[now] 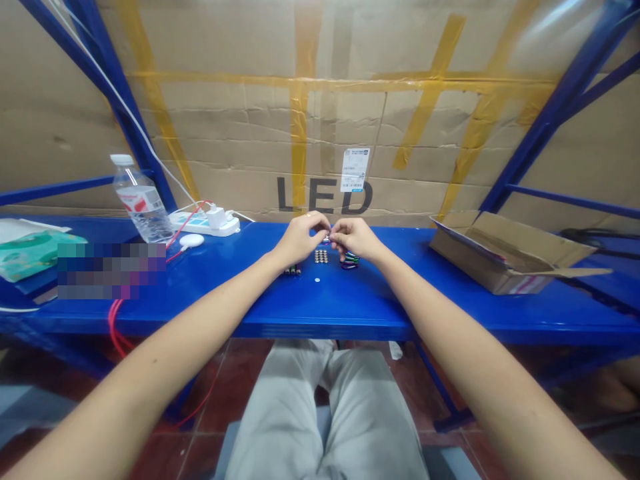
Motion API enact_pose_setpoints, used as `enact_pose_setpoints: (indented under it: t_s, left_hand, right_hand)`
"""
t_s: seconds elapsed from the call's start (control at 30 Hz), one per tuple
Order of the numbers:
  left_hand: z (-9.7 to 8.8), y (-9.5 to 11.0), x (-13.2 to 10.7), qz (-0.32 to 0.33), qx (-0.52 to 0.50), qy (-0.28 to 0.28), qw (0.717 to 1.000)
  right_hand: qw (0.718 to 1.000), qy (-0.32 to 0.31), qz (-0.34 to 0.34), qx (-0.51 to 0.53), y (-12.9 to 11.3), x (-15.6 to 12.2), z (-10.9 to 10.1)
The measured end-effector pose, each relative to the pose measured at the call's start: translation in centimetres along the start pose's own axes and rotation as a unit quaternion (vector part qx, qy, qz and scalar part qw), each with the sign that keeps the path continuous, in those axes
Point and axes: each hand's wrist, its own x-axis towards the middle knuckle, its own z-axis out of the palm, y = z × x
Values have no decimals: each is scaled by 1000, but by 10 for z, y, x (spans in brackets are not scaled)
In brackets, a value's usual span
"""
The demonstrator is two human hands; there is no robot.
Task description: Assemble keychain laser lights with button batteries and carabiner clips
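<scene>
My left hand [305, 238] and my right hand [354, 239] come together over the middle of the blue table, fingers curled into pinches. Between their fingertips shows a small shiny piece [327, 239], silver with a purple tint; its kind is too small to tell. Just below it, several small round metal pieces [321, 256] stand in neat rows. Under my right hand lies a small pile of shiny green and purple metallic pieces [350, 261]. Several dark little cylinders with pale ends [293, 271] sit beside my left wrist, partly hidden by it. A small white disc [317, 280] lies nearer the front edge.
An open cardboard box [520, 283] stands on the right of the blue table [330, 310]. To the left are a plastic bottle [143, 207], a white power strip [227, 227], a white charging puck [192, 241], red cables [114, 317] and a green packet [37, 253]. A large carton [225, 147] rises behind.
</scene>
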Motion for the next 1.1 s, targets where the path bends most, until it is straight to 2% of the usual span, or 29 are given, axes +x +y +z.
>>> enact_pose_setpoints:
  t_s: [0.13, 0.23, 0.3, 0.37, 0.43, 0.5, 0.6, 0.73, 0.93, 1.1]
  left_hand:
    - [-13, -11, 4, -22, 36, 54, 998]
    - [-34, -32, 1, -88, 78, 89, 989]
    - [-50, -50, -5, -146, 93, 87, 981]
    - [-65, -67, -13, -231, 86, 57, 968]
    - [-75, -79, -19, -322, 75, -6, 944]
    - [-79, -85, -23, -361, 110, -78, 923]
    - [-80, -89, -25, -363, 129, -159, 909]
    - [-79, -89, -24, -374, 63, -233, 895]
    - [-82, -83, -21, -384, 20, -282, 879]
    - [-83, -74, -18, -368, 11, -325, 871]
  right_hand:
    - [999, -10, 18, -34, 1, 0, -4]
    - [997, 43, 20, -65, 5, 2, -15]
    - [991, 84, 28, -99, 9, 5, -26]
    - [981, 125, 43, -143, 16, 8, -38]
    - [967, 162, 76, -181, 24, 11, -51]
    - [950, 187, 116, -223, 33, 13, -62]
    - [921, 171, 175, -303, 45, 14, -74]
    - [891, 127, 224, -374, 49, 11, -76]
    - [866, 105, 234, -429, 44, 8, -71]
    - [857, 108, 224, -452, 41, 5, -68]
